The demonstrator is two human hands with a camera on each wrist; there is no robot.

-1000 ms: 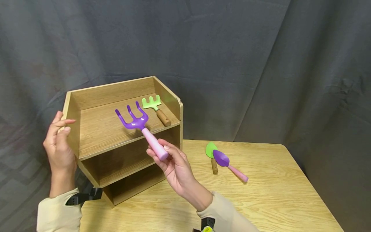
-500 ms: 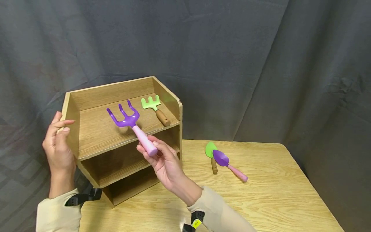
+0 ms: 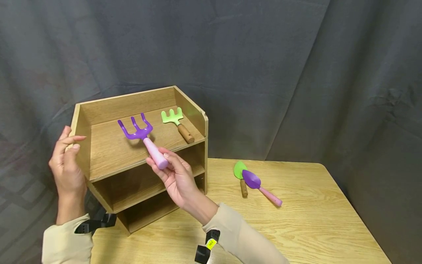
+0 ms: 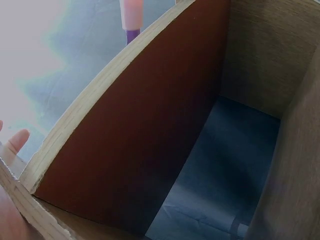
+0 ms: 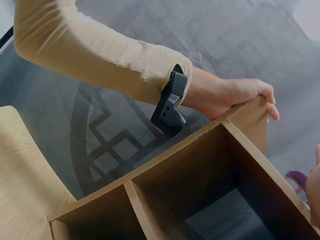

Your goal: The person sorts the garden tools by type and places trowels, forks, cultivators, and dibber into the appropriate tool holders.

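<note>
My right hand point(image 3: 179, 181) pinches the pink handle of a purple three-pronged hand fork point(image 3: 140, 133), holding it over the top of a small wooden shelf unit point(image 3: 112, 157). The fork's prongs point away to the back left. In the left wrist view, part of its pink handle point(image 4: 132, 14) shows past the side panel. My left hand point(image 3: 67, 168) grips the unit's left side panel, thumb at the front edge. The right wrist view has the left fingers point(image 5: 265, 92) bent over that corner. A green hand rake point(image 3: 173, 117) with a wooden handle lies on the top shelf's right side.
On the wooden table point(image 3: 313, 220), right of the unit, a purple trowel point(image 3: 251, 179) with a pink handle partly overlaps a green trowel point(image 3: 239, 170) with a wooden handle. Two lower compartments point(image 3: 148, 209) face the front. Grey curtain point(image 3: 250, 80) hangs behind.
My right hand has carried the hand fork left and slightly up, farther over the top shelf and away from the green rake. The left hand keeps its place on the panel.
</note>
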